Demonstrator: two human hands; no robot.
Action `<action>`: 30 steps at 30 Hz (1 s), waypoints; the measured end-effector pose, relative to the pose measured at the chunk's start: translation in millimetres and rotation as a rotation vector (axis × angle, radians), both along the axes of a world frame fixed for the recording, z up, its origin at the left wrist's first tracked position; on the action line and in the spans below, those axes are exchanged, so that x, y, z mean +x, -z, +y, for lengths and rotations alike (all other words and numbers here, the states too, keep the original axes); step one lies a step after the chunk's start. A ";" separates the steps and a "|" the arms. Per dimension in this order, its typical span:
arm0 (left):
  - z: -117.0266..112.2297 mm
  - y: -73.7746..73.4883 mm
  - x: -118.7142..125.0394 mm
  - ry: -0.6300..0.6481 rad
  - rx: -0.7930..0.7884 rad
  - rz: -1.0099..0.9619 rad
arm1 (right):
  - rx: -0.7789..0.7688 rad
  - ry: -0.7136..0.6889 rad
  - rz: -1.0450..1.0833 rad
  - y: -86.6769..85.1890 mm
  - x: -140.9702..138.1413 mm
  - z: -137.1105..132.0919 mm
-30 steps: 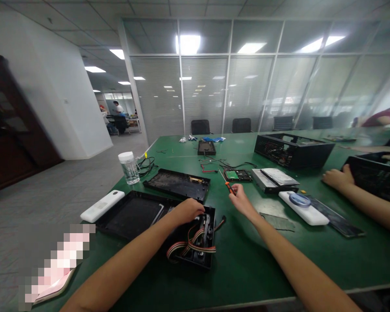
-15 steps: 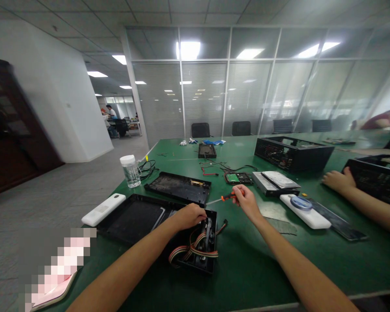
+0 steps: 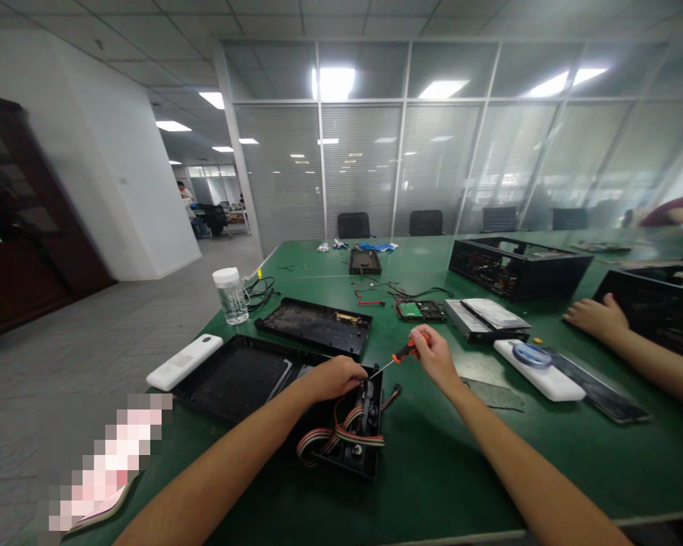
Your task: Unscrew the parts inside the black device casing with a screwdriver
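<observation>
My right hand [image 3: 432,355] is closed around the orange-and-black handle of a screwdriver [image 3: 403,354]. Its thin shaft slants down and left, the tip ending beside the fingertips of my left hand [image 3: 340,376]. Those left fingers are pinched together at the far right part of an open black plastic casing [image 3: 228,379]; whatever is between them is hidden. Striped ribbon cable [image 3: 358,437] loops over the casing's right-hand section, where small dark parts are fitted. Whether the tip touches a screw is too small to tell.
Behind lie a black panel [image 3: 313,324], a green circuit board [image 3: 413,309] and a silver drive box [image 3: 483,318]. White devices [image 3: 185,362] flank the work. A clear jar [image 3: 231,297] stands at left. Another person's hand [image 3: 597,318] rests against a black computer case [image 3: 654,315].
My right hand has tilted the screwdriver more steeply, its tip now lower, by my left fingertips. My left hand keeps its pinch on the casing's far side.
</observation>
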State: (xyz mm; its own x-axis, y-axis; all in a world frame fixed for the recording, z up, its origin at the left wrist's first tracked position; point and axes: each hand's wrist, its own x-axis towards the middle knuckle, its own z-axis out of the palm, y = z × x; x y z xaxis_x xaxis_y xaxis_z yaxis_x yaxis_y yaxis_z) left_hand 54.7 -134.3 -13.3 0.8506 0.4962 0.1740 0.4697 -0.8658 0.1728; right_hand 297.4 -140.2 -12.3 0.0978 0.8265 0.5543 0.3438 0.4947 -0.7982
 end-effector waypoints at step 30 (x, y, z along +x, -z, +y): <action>1.8 2.7 2.7 -0.025 -0.071 -0.081 | 0.224 0.024 -0.432 -6.0 -4.3 -14.4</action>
